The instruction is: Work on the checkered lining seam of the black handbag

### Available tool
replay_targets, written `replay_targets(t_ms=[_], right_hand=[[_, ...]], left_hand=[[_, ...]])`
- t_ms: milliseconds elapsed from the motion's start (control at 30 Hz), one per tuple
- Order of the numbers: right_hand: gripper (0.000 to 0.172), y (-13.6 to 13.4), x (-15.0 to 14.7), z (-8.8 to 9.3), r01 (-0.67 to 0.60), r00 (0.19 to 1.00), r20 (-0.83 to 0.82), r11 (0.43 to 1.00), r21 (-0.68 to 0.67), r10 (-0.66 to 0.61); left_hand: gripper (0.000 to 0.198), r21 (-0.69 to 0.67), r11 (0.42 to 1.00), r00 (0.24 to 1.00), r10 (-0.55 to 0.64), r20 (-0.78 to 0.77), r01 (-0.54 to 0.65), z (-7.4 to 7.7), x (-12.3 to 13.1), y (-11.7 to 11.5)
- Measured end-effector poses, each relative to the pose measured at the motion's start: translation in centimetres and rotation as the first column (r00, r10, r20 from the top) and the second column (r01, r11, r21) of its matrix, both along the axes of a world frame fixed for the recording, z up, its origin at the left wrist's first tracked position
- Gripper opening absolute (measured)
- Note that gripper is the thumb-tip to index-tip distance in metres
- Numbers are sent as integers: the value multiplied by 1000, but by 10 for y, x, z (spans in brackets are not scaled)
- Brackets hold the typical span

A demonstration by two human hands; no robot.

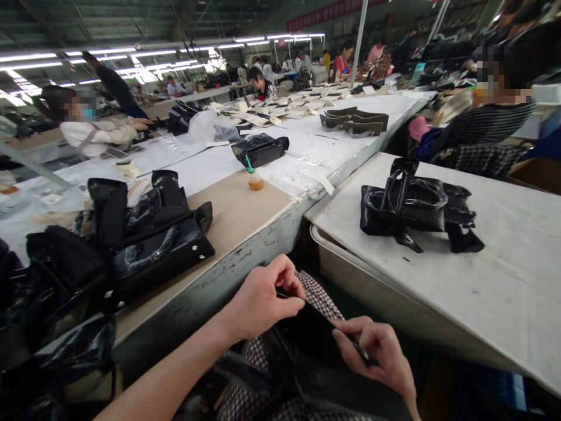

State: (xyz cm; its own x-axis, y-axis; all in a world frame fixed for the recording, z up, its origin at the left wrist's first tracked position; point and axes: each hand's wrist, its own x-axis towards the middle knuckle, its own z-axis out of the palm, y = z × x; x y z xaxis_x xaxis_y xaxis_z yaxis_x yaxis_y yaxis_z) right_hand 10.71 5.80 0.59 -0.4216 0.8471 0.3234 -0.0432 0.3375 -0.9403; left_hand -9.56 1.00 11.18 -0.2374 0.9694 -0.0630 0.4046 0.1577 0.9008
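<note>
A black bag piece lies across my lap, over a checkered cloth. My left hand pinches its upper edge between thumb and fingers. Further right along the same edge, my right hand grips the piece, thumb on the near side. A small dark strip or edge shows under the right fingers; its exact shape is hard to make out. Both hands are closed and a short stretch of edge runs between them. The lower part of the piece is dark and partly hidden by my wrists.
Black bags are piled on the left table, beside a small bottle of amber liquid. Another black bag lies behind it. More bags rest on the right white table. People sit at both sides.
</note>
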Motion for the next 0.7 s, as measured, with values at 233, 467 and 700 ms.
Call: replay_targets(t_ms=[233,467,700], right_hand=[[20,21,12,28,-372,879,358,923,99,315],[48,31,-16,48,-506,757,637,748,429,147],[43,44,-22,54,-637,662,658,732,242,358]], left_hand=[[31,-79,996,995,45,87,-38,5,11,0],[26,-48,998,997,29,-73,-33,5,18,-1],[27,-42,999,999,31,-44,-33,3,14,-5]])
